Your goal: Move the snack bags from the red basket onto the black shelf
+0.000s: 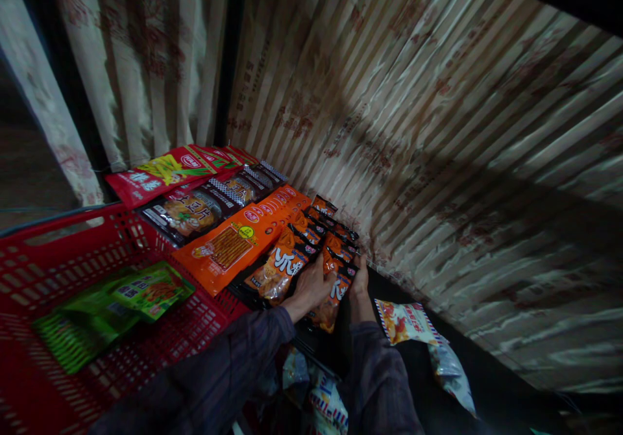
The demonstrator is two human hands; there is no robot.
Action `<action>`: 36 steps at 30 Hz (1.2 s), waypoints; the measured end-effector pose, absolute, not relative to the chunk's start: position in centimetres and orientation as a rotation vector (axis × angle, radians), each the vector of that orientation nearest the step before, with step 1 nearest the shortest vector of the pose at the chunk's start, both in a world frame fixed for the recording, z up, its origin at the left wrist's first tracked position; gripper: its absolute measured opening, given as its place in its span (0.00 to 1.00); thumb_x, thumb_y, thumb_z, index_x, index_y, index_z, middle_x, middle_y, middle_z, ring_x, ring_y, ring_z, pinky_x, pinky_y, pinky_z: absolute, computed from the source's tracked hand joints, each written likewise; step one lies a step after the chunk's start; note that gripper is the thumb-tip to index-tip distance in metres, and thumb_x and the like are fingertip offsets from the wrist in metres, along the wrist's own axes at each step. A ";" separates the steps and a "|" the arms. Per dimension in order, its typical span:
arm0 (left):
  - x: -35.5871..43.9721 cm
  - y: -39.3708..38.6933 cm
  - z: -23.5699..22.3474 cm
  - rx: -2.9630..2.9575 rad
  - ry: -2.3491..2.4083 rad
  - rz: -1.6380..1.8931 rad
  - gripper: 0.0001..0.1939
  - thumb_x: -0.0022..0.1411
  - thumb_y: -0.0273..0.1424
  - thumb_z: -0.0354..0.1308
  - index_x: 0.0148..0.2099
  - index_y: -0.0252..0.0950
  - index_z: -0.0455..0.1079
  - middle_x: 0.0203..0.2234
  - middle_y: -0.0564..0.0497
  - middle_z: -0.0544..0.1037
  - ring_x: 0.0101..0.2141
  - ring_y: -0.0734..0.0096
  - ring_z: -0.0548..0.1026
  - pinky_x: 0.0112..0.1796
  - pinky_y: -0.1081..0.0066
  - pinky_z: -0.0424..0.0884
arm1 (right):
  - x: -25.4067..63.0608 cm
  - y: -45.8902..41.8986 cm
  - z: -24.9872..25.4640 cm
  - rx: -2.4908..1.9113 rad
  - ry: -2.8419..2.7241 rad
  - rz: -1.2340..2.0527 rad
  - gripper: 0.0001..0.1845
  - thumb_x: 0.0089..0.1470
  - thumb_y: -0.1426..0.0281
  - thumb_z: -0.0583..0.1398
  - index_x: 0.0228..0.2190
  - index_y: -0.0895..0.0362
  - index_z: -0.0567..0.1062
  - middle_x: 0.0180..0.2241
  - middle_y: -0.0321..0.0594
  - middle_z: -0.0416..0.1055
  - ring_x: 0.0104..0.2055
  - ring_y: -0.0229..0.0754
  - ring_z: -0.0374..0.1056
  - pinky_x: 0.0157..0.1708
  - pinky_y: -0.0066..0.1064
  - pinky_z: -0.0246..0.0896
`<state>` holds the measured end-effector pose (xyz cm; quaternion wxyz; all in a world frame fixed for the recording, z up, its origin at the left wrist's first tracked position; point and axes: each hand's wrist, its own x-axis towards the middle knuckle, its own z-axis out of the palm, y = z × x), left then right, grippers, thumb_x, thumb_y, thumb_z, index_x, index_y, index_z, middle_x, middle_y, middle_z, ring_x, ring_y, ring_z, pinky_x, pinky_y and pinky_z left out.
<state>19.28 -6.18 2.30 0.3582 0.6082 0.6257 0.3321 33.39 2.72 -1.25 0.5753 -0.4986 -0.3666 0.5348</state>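
Note:
Both my hands rest on a row of small orange and black snack packets (311,240) standing on a dark shelf. My left hand (309,285) grips the near packets from the left, fingers curled over them. On the right side of the same stack sits my right hand (361,280), fingers closed against the packets. Left of that row lie a stack of bigger orange packets (233,243), dark packets (195,211) and red packets (160,172).
A red plastic basket (58,253) at the left holds green snack packets (117,305). White and red packets (403,321) lie on the shelf at my right, more lie below my arms. Striped paper (438,130) covers the wall behind.

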 end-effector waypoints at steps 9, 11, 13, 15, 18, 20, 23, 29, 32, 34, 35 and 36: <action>19.1 -6.8 2.7 1.551 1.604 0.956 0.34 0.67 0.38 0.48 0.70 0.29 0.48 0.60 0.38 0.69 0.59 0.58 0.68 0.58 0.65 0.63 | 33.8 2.2 -1.4 -1.270 -0.779 1.158 0.38 0.60 0.46 0.39 0.56 0.55 0.68 0.51 0.46 0.75 0.51 0.48 0.73 0.50 0.46 0.67; 19.1 -7.0 2.9 1.553 1.610 0.949 0.35 0.67 0.39 0.47 0.70 0.27 0.47 0.60 0.36 0.68 0.60 0.58 0.67 0.59 0.65 0.62 | 34.0 1.5 -1.4 -1.316 -0.718 1.090 0.38 0.60 0.46 0.40 0.58 0.55 0.66 0.56 0.47 0.71 0.54 0.48 0.71 0.52 0.44 0.67; 19.2 -7.2 2.9 1.565 1.612 0.946 0.35 0.68 0.39 0.46 0.71 0.26 0.46 0.62 0.35 0.66 0.62 0.58 0.65 0.60 0.64 0.60 | 34.2 0.4 -1.3 -1.367 -0.682 1.006 0.38 0.59 0.46 0.41 0.59 0.57 0.65 0.59 0.48 0.67 0.58 0.48 0.67 0.56 0.43 0.64; 19.2 -7.6 2.7 1.584 1.613 0.955 0.35 0.68 0.39 0.45 0.71 0.26 0.45 0.64 0.34 0.62 0.63 0.58 0.61 0.61 0.63 0.58 | 34.2 -1.1 -1.1 -1.387 -0.675 0.937 0.37 0.60 0.47 0.43 0.59 0.58 0.65 0.61 0.48 0.65 0.61 0.48 0.63 0.59 0.43 0.60; 19.3 -8.5 2.4 1.621 1.610 0.988 0.34 0.68 0.36 0.44 0.71 0.25 0.44 0.65 0.33 0.58 0.65 0.58 0.58 0.62 0.60 0.56 | 33.6 -3.7 -1.0 -1.355 -0.705 0.890 0.36 0.60 0.50 0.45 0.60 0.59 0.64 0.63 0.47 0.62 0.64 0.45 0.59 0.62 0.41 0.55; 19.4 -9.1 2.0 1.650 1.598 1.005 0.34 0.68 0.35 0.42 0.71 0.24 0.44 0.66 0.33 0.56 0.66 0.58 0.56 0.63 0.59 0.54 | 32.8 -5.3 -1.0 -1.348 -0.752 0.865 0.37 0.60 0.50 0.46 0.61 0.59 0.63 0.63 0.47 0.61 0.65 0.45 0.57 0.62 0.41 0.55; 19.4 -9.7 1.7 1.672 1.578 0.988 0.33 0.68 0.34 0.41 0.70 0.23 0.45 0.67 0.34 0.54 0.66 0.59 0.55 0.64 0.60 0.53 | 31.6 -6.7 -1.5 -1.359 -0.822 0.880 0.39 0.59 0.48 0.46 0.61 0.60 0.63 0.60 0.48 0.66 0.62 0.47 0.63 0.59 0.42 0.60; 19.0 -10.2 2.1 1.729 1.558 0.909 0.33 0.68 0.33 0.39 0.70 0.21 0.45 0.67 0.34 0.53 0.66 0.59 0.54 0.64 0.60 0.52 | 31.0 -7.0 -2.0 -1.533 -0.830 0.853 0.41 0.55 0.44 0.48 0.53 0.63 0.72 0.51 0.49 0.75 0.55 0.51 0.69 0.55 0.43 0.64; 18.8 -11.6 2.5 1.809 1.564 0.929 0.35 0.66 0.33 0.41 0.69 0.16 0.44 0.67 0.31 0.51 0.67 0.55 0.52 0.65 0.59 0.51 | 30.8 -8.0 -0.6 -1.525 -0.958 0.569 0.41 0.56 0.45 0.47 0.57 0.62 0.68 0.60 0.50 0.65 0.64 0.50 0.59 0.64 0.42 0.51; 18.4 -13.0 2.8 1.925 1.516 0.990 0.34 0.66 0.31 0.42 0.69 0.16 0.47 0.67 0.31 0.53 0.67 0.56 0.52 0.65 0.59 0.51 | 30.1 -9.1 0.8 -1.453 -1.017 0.420 0.40 0.58 0.47 0.46 0.59 0.61 0.65 0.63 0.51 0.60 0.66 0.49 0.55 0.65 0.41 0.47; 18.1 -13.7 2.9 1.989 1.483 1.040 0.32 0.65 0.30 0.42 0.68 0.18 0.49 0.67 0.33 0.55 0.67 0.57 0.52 0.65 0.60 0.51 | 29.5 -9.7 1.4 -1.406 -1.044 0.393 0.39 0.59 0.47 0.45 0.60 0.60 0.64 0.64 0.50 0.60 0.66 0.49 0.56 0.65 0.41 0.48; 17.5 -14.3 3.0 2.043 1.458 1.098 0.31 0.65 0.29 0.42 0.68 0.21 0.51 0.67 0.35 0.56 0.67 0.59 0.52 0.65 0.59 0.51 | 28.8 -10.2 2.0 -1.360 -1.068 0.396 0.38 0.60 0.48 0.45 0.60 0.59 0.63 0.64 0.50 0.60 0.65 0.48 0.57 0.64 0.41 0.50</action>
